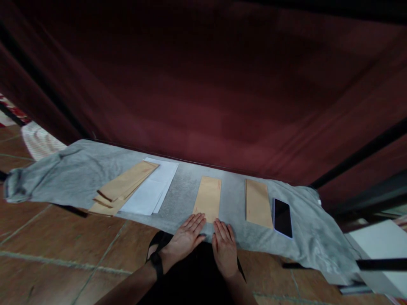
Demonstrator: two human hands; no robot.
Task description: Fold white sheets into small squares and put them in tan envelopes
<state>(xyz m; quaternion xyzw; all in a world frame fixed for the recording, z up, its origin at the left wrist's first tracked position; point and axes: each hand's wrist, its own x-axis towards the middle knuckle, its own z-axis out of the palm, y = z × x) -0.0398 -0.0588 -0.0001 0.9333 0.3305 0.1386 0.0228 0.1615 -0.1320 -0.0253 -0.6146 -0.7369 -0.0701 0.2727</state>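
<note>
Touching oblong tan-paper envelope (208,197) on plush grey cloth (233,203).

We see a phone (282,218) on grey cloth (307,218), dark red fabric (203,93) behind, and brown tiled floor (85,237) below.

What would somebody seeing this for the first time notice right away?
Probably the dark red backdrop, which fills much of the view behind the gray cloth. Next come the left hand and right hand, fingers at the near end of the middle brown envelope. The dark-screened phone also stands out toward the right, while a fanned pile of brown envelopes overlaps white sheets at the left.
</note>
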